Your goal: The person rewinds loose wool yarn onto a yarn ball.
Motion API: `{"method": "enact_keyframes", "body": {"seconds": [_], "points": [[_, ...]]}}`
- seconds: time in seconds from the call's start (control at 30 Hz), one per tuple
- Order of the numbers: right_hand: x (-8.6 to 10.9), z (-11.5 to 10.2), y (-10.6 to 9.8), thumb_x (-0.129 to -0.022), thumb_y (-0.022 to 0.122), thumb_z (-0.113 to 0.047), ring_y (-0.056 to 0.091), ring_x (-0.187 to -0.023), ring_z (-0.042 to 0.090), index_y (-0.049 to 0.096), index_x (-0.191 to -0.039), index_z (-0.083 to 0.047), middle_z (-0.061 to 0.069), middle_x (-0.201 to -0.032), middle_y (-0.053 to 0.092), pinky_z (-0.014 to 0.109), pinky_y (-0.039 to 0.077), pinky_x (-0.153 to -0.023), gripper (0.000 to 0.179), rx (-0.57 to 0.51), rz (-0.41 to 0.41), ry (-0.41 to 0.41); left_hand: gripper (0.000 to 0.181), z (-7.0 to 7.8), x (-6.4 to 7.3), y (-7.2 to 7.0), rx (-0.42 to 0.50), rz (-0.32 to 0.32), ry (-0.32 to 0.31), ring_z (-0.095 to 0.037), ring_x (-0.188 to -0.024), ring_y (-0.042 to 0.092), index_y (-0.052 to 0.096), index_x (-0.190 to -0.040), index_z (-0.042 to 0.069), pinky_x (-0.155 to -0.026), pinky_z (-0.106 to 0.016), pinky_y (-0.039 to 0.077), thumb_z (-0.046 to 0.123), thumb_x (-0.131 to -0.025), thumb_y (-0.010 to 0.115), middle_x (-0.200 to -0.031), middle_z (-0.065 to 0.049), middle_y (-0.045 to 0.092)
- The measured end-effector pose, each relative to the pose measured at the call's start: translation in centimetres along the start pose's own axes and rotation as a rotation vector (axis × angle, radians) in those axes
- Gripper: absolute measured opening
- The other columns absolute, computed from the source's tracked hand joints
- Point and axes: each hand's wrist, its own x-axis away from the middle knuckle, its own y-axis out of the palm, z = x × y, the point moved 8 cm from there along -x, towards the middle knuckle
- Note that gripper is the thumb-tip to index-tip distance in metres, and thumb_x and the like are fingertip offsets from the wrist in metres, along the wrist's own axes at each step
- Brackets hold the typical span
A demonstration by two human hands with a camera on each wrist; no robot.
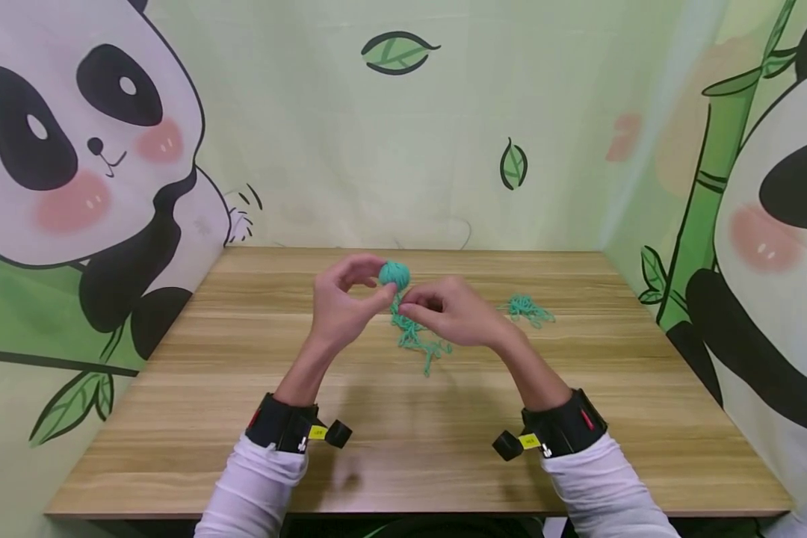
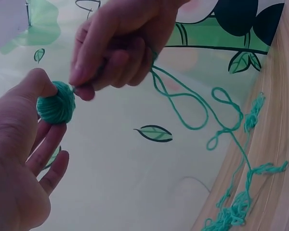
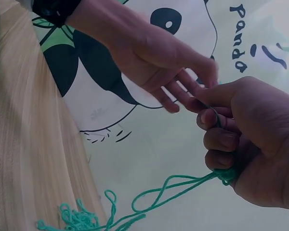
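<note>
Raised over the table, my left hand point(image 1: 343, 302) holds a small ball of teal yarn point(image 1: 394, 275) between thumb and fingers. In the left wrist view the wound ball point(image 2: 58, 103) shows neat strands, with the thumb on top and fingertips underneath. Close to its right, my right hand point(image 1: 453, 310) pinches the strand, and its other fingers point(image 3: 221, 139) curl round more yarn. From this fist, loops of yarn point(image 3: 168, 190) hang down toward a loose tangle point(image 1: 413, 332) on the table. The ball is mostly hidden behind the hands in the right wrist view.
A second small heap of teal yarn point(image 1: 527, 308) lies on the wooden table point(image 1: 242, 463), right of the hands. A cloth backdrop point(image 1: 296, 149) with pandas and leaves stands behind the table. Both wrists wear black straps point(image 1: 565, 422) with small cameras.
</note>
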Motion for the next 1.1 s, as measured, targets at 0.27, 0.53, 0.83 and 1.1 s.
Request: {"method": "enact_keyframes", "body": {"seconds": [0.27, 0.53, 0.83, 1.1], "points": [[0.2, -1.1, -1.2, -0.103, 0.065, -0.016, 0.041, -0.052, 0.012, 0.078, -0.1, -0.008, 0.0, -0.067, 0.057, 0.019, 0.034, -0.05, 0.015, -0.081, 0.041, 0.005, 0.028, -0.8, 0.3, 0.2, 0.004, -0.037, -0.012, -0.033, -0.085, 0.07, 0.07, -0.106, -0.014, -0.072, -0.068, 0.053, -0.012, -0.079, 0.077, -0.096, -0.027, 0.074], [0.2, -1.8, -2.2, -0.103, 0.064, -0.014, 0.045, -0.055, 0.014, 0.078, -0.104, -0.006, -0.001, -0.071, 0.063, 0.02, 0.039, -0.051, 0.016, -0.112, 0.111, -0.028, 0.028, -0.9, 0.4, 0.8, -0.022, -0.123, -0.012, -0.029, -0.085, 0.07, 0.071, -0.107, -0.01, -0.073, -0.065, 0.055, -0.01, -0.079, 0.079, -0.097, -0.023, 0.074], [0.3, -1.7, -3.0, -0.104, 0.062, -0.007, 0.043, -0.054, 0.015, 0.078, -0.104, -0.001, 0.006, -0.07, 0.061, 0.019, 0.036, -0.048, 0.017, -0.176, 0.189, 0.003, 0.029, -1.1, 0.7, 1.4, 0.017, -0.224, -0.033, -0.029, -0.086, 0.07, 0.071, -0.108, -0.009, -0.075, -0.064, 0.056, -0.01, -0.08, 0.077, -0.099, -0.021, 0.074], [0.4, -2.9, -3.6, -0.104, 0.059, -0.002, 0.042, -0.054, 0.013, 0.075, -0.103, 0.006, 0.007, -0.067, 0.055, 0.018, 0.035, -0.049, 0.018, -0.164, 0.219, 0.008, 0.03, -1.2, 1.0, 2.0, 0.047, -0.302, -0.02, -0.026, -0.09, 0.07, 0.071, -0.11, -0.009, -0.079, -0.043, 0.06, -0.01, -0.08, 0.077, -0.102, -0.02, 0.074]]}}
